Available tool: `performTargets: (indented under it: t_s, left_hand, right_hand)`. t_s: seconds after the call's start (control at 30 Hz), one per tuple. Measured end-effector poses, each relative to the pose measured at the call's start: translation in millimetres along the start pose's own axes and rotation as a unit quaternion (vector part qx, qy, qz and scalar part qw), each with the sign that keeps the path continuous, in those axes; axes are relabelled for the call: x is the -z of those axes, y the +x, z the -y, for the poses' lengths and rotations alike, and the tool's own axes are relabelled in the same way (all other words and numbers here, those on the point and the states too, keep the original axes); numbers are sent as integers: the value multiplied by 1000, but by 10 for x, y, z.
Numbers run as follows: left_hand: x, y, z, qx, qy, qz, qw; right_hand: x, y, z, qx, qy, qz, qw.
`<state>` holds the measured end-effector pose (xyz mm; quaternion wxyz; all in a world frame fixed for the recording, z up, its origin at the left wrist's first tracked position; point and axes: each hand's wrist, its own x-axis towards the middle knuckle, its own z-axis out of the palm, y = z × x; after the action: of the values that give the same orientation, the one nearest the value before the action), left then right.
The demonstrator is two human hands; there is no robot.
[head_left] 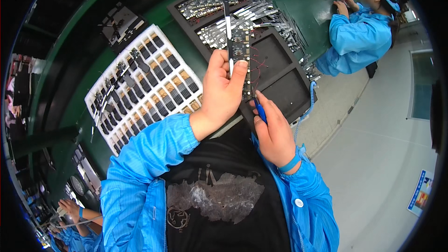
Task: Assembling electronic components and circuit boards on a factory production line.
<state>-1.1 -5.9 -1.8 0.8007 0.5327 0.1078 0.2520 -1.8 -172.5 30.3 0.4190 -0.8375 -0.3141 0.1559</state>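
Note:
My left hand (219,88) is closed around a black circuit board strip (240,46), with the thumb pressed on its face. A long, narrow black-and-white strip (227,16) runs along the board's left side and reaches up past it. Thin red wires (255,65) hang by the board's right edge. Just below and to the right, my right hand (275,135) grips a slim blue-handled tool (260,111). The tool's tip points up toward the lower end of the board; I cannot tell whether they touch. A blue band circles my right wrist.
Behind the board is a dark divided tray (308,88) with piles of circuit strips (219,32). To the left, a white foam tray (88,99) holds rows of black parts. A blue coiled cord (311,97) hangs at right. Another person (359,32) works at upper right.

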Motion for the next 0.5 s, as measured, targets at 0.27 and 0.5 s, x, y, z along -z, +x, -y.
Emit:
performTargets:
  t_s: [0.27, 0.5]
  left_hand:
    - [34, -15, 51, -21, 46, 10, 999]
    - [36, -44, 61, -19, 9, 4, 1000]
  right_hand:
    - [-38, 7, -1, 69, -133, -38, 988]
    - [-79, -21, -21, 50, -102, -23, 993]
